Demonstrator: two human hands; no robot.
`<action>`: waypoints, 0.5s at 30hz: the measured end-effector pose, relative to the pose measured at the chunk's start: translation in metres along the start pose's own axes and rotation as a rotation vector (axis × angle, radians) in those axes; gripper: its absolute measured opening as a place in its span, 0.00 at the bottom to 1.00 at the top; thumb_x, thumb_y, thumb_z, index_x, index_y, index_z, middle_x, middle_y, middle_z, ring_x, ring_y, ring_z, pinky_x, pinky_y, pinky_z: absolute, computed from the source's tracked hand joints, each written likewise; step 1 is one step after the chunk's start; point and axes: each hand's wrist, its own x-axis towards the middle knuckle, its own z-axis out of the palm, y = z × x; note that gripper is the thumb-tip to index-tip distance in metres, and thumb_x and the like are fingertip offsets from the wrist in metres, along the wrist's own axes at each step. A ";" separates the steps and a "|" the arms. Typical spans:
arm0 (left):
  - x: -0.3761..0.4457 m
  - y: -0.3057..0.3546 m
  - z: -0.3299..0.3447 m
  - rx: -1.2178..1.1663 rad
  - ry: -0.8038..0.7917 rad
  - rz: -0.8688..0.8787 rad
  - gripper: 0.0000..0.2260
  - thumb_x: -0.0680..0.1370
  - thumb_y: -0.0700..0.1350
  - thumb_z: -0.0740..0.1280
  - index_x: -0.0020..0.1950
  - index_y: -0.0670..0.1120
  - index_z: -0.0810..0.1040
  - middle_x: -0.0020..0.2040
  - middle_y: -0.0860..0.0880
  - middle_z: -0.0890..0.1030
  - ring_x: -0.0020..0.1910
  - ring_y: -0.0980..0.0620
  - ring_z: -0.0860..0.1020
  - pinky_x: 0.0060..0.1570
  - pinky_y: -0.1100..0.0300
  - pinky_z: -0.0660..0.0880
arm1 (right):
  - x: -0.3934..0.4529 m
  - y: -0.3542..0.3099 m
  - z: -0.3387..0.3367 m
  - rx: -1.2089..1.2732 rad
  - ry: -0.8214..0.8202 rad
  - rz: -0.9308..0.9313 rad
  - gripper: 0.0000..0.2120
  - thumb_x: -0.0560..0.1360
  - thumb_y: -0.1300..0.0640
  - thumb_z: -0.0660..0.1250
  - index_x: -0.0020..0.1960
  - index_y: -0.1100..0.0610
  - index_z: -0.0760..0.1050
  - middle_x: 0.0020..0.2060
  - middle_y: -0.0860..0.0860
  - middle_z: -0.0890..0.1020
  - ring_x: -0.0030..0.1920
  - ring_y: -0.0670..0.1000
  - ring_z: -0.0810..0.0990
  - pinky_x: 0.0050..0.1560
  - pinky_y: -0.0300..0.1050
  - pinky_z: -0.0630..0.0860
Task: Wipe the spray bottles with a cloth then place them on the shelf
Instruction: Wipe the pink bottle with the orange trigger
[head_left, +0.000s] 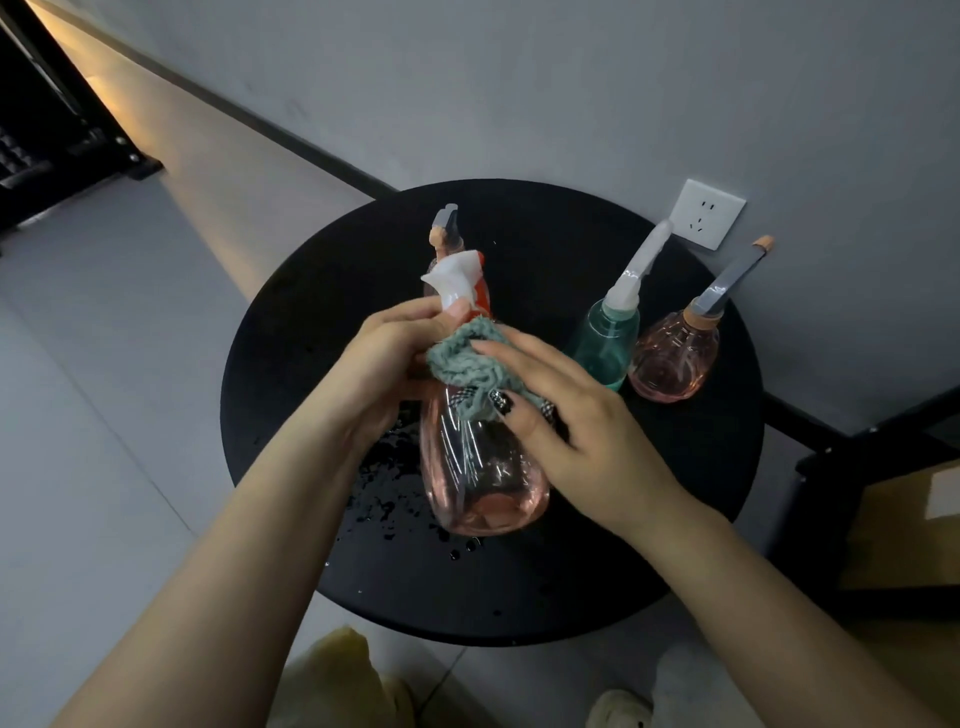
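While a tall pink translucent plastic spray bottle (480, 467) is being held over the round black table (597, 571), its neck is being gripped by the left hand (384, 364), whose fingers are curled round it just under the white and red trigger head (460, 286). A grey-green knitted cloth (467, 364) is being pressed against the bottle's shoulder by the right hand (566, 415), with the fingers lying across the top of the cloth and the thumb pinching it from below. The bottle's base is being seen near the middle of the table, though whether it is touching the surface cannot be told. Water droplets (395, 493) are lying scattered on the table just left of the bottle's base. Behind this bottle's head, the grey and peach nozzle of a further sprayer (445, 228) is showing, its body being hidden. Toward the far right of the table, a green translucent spray bottle (605, 343) with a white sprayer and a squat round pink spray bottle (675, 358) with a grey sprayer are standing just beside each other, near the wall. A white wall socket (706, 214) is being seen behind them, and a dark shelf frame (857, 457) is standing to the right of the table.
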 end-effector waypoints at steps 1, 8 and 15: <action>0.000 -0.001 0.000 -0.003 0.007 -0.010 0.11 0.77 0.48 0.64 0.52 0.41 0.79 0.47 0.41 0.80 0.45 0.45 0.79 0.41 0.56 0.78 | 0.000 0.000 0.000 0.013 0.005 0.003 0.22 0.77 0.44 0.55 0.71 0.43 0.64 0.67 0.30 0.59 0.69 0.30 0.58 0.66 0.25 0.56; 0.002 0.000 -0.005 -0.027 0.022 -0.001 0.12 0.69 0.51 0.67 0.46 0.44 0.78 0.37 0.47 0.79 0.34 0.52 0.77 0.35 0.61 0.75 | -0.029 0.013 0.004 -0.093 -0.048 -0.201 0.21 0.80 0.48 0.56 0.72 0.48 0.62 0.73 0.41 0.61 0.74 0.48 0.59 0.72 0.45 0.62; 0.003 0.007 0.004 -0.095 0.040 0.124 0.09 0.79 0.46 0.60 0.46 0.44 0.77 0.33 0.53 0.80 0.30 0.57 0.79 0.31 0.64 0.76 | -0.016 0.002 0.011 0.969 0.158 0.595 0.18 0.79 0.44 0.55 0.59 0.50 0.77 0.55 0.48 0.83 0.59 0.48 0.79 0.61 0.45 0.74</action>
